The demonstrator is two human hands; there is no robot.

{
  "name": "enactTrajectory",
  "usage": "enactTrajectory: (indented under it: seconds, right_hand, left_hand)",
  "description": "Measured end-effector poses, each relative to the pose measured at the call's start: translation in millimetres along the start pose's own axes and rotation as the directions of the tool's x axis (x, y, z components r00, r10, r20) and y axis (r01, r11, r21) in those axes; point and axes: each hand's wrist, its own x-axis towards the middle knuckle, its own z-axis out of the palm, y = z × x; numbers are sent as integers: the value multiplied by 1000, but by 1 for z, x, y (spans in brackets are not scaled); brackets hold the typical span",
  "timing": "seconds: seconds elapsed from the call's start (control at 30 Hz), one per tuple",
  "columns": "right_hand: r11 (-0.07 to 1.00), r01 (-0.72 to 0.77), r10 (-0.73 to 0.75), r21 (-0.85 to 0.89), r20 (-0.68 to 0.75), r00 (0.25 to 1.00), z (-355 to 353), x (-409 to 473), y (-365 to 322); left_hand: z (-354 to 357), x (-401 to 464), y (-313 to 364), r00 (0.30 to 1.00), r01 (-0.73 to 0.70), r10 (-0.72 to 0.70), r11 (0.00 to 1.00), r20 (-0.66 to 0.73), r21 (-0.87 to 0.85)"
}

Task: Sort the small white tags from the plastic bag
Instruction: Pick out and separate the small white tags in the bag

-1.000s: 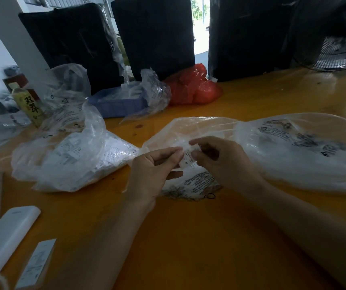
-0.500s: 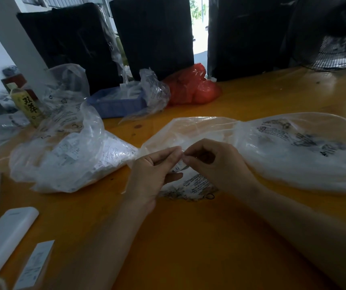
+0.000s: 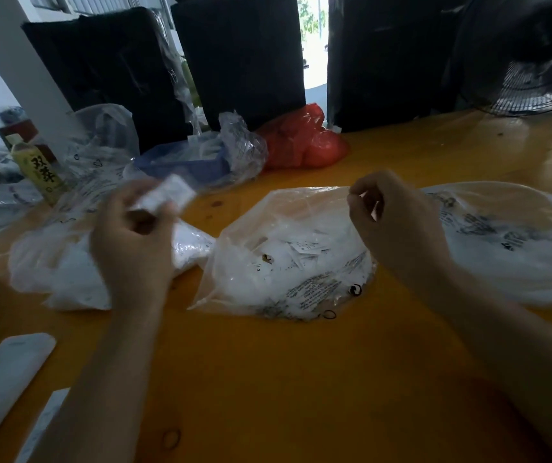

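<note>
A clear plastic bag (image 3: 288, 262) full of small white tags lies in the middle of the orange table (image 3: 284, 379). My left hand (image 3: 131, 248), blurred by motion, holds a small bundle of white tags (image 3: 167, 195) up over a second clear bag (image 3: 67, 279) at the left. My right hand (image 3: 391, 225) hovers above the middle bag's right side, with thumb and fingers curled together. Something small and white shows between its fingertips, and I cannot make out what it is.
A third clear printed bag (image 3: 518, 248) lies at the right. Behind are a blue tray (image 3: 187, 165), a red bag (image 3: 301, 142), a yellow drink bottle (image 3: 39, 168), black bags and a fan (image 3: 535, 91). White boxes (image 3: 4, 372) sit front left. Small rubber bands (image 3: 171, 439) lie on the table.
My hands were together over the middle bag, both pinching a tag. Now they have parted: the left swung up and left with a bundle of tags, the right rose to the right.
</note>
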Motion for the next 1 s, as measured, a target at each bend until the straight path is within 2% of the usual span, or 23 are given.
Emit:
enactTrajectory:
  seconds: [0.03, 0.1, 0.17, 0.23, 0.33, 0.43, 0.6, 0.7, 0.77, 0.9, 1.0]
  right_hand:
    - [976, 35, -21, -214, 71, 997, -6, 6, 7]
    - [862, -17, 104, -506, 143, 984, -19, 18, 26]
    - [732, -16, 211, -681, 204, 956, -29, 23, 42]
    - [648, 63, 269, -759, 305, 914, -31, 24, 53]
    - [669, 75, 344, -739, 398, 850, -26, 22, 65]
    - [652, 77, 401, -754, 430, 808, -23, 20, 69]
    - [629, 72, 463, -774, 447, 765, -21, 21, 61]
    - [636, 47, 455, -770, 424, 783, -21, 21, 57]
    - [643, 6, 430, -766, 366, 825, -23, 21, 56]
    - [639, 30, 221, -768, 222, 950, -32, 25, 54]
    - [827, -52, 92, -560, 44, 995, -34, 29, 42]
  left_hand:
    - [-13, 15, -11, 995, -21, 29, 996, -94, 84]
    - [-38, 36, -35, 988, 74, -36, 965, -151, 253]
    - [-51, 43, -53, 981, 194, -178, 884, -79, 424]
    - [-55, 40, -60, 968, 220, -249, 807, -21, 547]
    - [-49, 33, -62, 974, 155, -226, 732, 21, 664]
    - [-41, 32, -58, 978, 114, -208, 638, 28, 762]
    - [-32, 33, -54, 943, 77, -299, 626, 147, 776]
    - [-30, 32, -53, 944, 71, -291, 647, 159, 759]
    - [-30, 29, -49, 957, 72, -255, 669, 138, 739]
    - [-32, 26, -39, 988, 54, -136, 747, 73, 662]
    - [-26, 23, -27, 998, -60, 43, 826, 44, 560]
